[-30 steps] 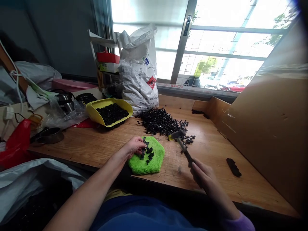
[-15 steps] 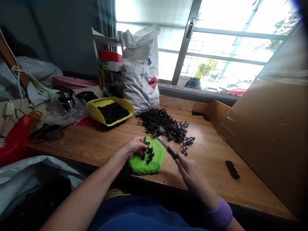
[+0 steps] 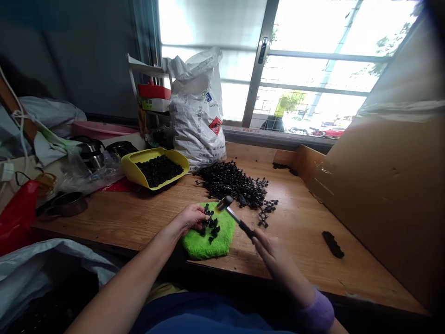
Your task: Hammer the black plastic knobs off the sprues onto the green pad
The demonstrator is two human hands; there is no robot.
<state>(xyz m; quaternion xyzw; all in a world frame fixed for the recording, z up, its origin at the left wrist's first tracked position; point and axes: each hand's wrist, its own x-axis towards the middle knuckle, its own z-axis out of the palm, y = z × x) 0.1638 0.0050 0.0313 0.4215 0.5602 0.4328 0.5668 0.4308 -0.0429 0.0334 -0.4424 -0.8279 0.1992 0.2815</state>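
My left hand (image 3: 193,217) is closed on a small black plastic part (image 3: 207,209) above a fuzzy green cloth pad (image 3: 222,241). Several similar black pieces (image 3: 214,229) lie loose on the pad beside my fingers. In my right hand (image 3: 267,248) is a mallet (image 3: 245,228), gripped by its black handle. Its dark, yellow-faced head hangs over the back of the pad, just right of my left fingertips. Behind the pad spreads a pile of black plastic parts (image 3: 232,183), some still joined in branching frames.
A yellow scoop-shaped tray (image 3: 130,169) of black pieces stands at the left back, before a white woven sack (image 3: 194,111). A metal cup (image 3: 71,204) sits far left. A black strip (image 3: 333,244) lies right, near a cardboard sheet (image 3: 378,185).
The mallet head, blurred before, now shows sharply at nearly the same place over the pad. The whole view has shifted slightly. My left hand keeps its hold among the black parts.
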